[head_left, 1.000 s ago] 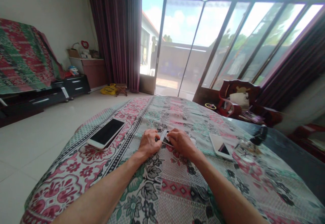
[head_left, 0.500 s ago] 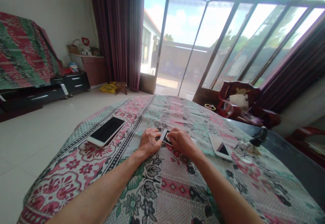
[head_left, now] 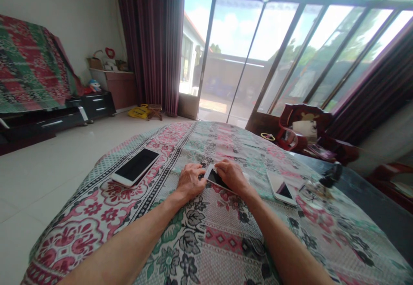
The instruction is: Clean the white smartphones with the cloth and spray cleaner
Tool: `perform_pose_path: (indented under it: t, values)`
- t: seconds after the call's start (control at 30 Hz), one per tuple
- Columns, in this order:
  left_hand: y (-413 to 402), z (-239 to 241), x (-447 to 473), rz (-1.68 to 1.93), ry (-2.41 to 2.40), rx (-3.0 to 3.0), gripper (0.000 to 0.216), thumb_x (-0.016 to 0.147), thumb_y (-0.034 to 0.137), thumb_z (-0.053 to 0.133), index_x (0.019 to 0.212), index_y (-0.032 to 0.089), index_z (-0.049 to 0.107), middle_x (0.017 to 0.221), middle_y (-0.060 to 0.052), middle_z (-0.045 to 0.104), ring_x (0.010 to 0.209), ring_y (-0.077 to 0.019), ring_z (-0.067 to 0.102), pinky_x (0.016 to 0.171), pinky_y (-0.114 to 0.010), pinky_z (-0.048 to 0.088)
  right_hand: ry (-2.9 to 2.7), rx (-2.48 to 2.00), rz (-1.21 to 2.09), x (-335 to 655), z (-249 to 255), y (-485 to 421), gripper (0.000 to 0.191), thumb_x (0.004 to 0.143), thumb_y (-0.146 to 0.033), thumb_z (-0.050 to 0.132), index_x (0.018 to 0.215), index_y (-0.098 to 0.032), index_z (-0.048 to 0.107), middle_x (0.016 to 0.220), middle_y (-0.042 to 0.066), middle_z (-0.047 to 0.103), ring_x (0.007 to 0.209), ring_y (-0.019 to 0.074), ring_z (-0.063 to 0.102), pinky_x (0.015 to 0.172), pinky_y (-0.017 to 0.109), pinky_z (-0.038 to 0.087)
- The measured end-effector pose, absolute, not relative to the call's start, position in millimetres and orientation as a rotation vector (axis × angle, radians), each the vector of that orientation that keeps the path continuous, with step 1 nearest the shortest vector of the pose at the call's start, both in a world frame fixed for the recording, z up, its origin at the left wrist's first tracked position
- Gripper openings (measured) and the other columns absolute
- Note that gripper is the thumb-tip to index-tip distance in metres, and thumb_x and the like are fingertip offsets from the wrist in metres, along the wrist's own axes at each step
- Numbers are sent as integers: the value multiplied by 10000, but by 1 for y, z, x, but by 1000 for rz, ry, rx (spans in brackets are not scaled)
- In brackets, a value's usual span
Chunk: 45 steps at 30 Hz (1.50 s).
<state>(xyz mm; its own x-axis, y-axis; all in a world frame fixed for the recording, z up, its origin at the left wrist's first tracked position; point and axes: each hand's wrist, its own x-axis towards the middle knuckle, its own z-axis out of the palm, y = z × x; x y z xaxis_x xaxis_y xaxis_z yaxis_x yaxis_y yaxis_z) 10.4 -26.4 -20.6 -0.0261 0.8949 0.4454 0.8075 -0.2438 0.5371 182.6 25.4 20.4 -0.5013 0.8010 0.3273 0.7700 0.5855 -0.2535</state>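
A white-framed smartphone [head_left: 217,179] with a dark screen lies on the patterned tablecloth [head_left: 222,220]. My left hand [head_left: 191,179] is at its left end, fingers curled and thumb against the edge, holding it. Over the phone, my right hand [head_left: 231,175] has its fingertips pressed together near the far edge of the screen. They pinch a small white cloth, mostly hidden under the fingers. My right hand also covers the phone's right end. To the left lies a larger white tablet [head_left: 135,167], screen up. Another white device [head_left: 282,188] with a reflective screen is on the right.
Right of the devices stands a blurred clear and dark object [head_left: 322,186], near a dark tabletop [head_left: 364,199]. A red wooden chair [head_left: 305,125] is by the glass doors. A yellow bag [head_left: 138,111] and a small stool [head_left: 155,112] are on the floor.
My right hand's fingertips have shifted across the phone toward its far edge, baring more of the dark screen. My left hand stays at the phone's left end.
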Motion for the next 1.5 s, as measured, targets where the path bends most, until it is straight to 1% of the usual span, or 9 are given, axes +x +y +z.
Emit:
perform_pose_path:
  t: [0.13, 0.27, 0.4, 0.6, 0.67, 0.87, 1.1, 1.27, 1.5]
  values:
    - [-26, -21, 10, 1129, 1841, 2134, 207, 717, 159, 632, 866, 207, 767, 1110, -75, 695, 1098, -250, 572, 1025, -382, 410, -2430, -1313, 21, 174, 22, 24, 245, 905, -198, 489, 983, -202, 722, 989, 71, 679, 883, 161, 602, 808, 236, 400]
    - [-25, -23, 9, 1143, 1840, 2129, 214, 719, 165, 625, 872, 223, 764, 1109, -58, 695, 1100, -239, 568, 1017, -379, 415, -2512, -1203, 53, 170, 26, 11, 235, 885, -171, 499, 906, -207, 730, 917, 57, 673, 844, 153, 594, 767, 228, 397]
    - [-23, -26, 8, 1127, 1827, 2130, 237, 712, 155, 613, 884, 228, 759, 1116, -52, 690, 1100, -230, 565, 1014, -380, 413, -2539, -1140, 117, 171, 28, -2, 233, 815, -112, 524, 827, -197, 740, 841, 49, 661, 733, 138, 576, 673, 226, 391]
    - [-23, -26, 9, 1148, 1808, 2117, 217, 707, 164, 622, 864, 223, 761, 1102, -59, 692, 1103, -243, 560, 1015, -387, 411, -2540, -936, 383, 181, 27, -3, 277, 706, -39, 550, 813, -196, 751, 835, 34, 673, 696, 121, 573, 676, 219, 413]
    - [-23, -25, 9, 1155, 1811, 2115, 218, 708, 164, 623, 866, 223, 761, 1101, -60, 692, 1102, -245, 560, 1016, -387, 412, -2537, -973, 415, 187, 29, 1, 266, 732, -57, 549, 830, -196, 753, 849, 37, 676, 710, 124, 583, 689, 220, 420]
    - [-24, -24, 10, 1159, 1815, 2129, 218, 718, 158, 612, 867, 219, 759, 1086, -50, 699, 1088, -239, 567, 1014, -376, 418, -2462, -1301, 167, 204, 30, 13, 243, 824, -137, 533, 923, -196, 746, 886, 57, 671, 793, 153, 606, 768, 242, 415]
    - [-24, -25, 10, 1154, 1835, 2128, 224, 718, 157, 610, 876, 223, 755, 1104, -49, 696, 1097, -232, 567, 1022, -373, 413, -2393, -1350, 78, 202, 20, 17, 237, 894, -182, 490, 974, -186, 713, 978, 74, 653, 905, 167, 599, 826, 245, 407]
    - [-25, -24, 10, 1156, 1828, 2111, 233, 713, 148, 605, 871, 230, 756, 1095, -45, 698, 1096, -235, 565, 1011, -377, 418, -2405, -1312, 107, 204, 19, 10, 217, 893, -176, 497, 973, -192, 697, 975, 67, 639, 912, 164, 590, 835, 256, 406]
    - [-25, -22, 11, 1129, 1832, 2107, 229, 723, 157, 604, 887, 206, 756, 1118, -71, 689, 1110, -248, 553, 1018, -390, 411, -2485, -1072, 190, 210, 21, -23, 203, 886, -143, 486, 916, -199, 678, 924, 51, 615, 862, 149, 564, 804, 265, 420]
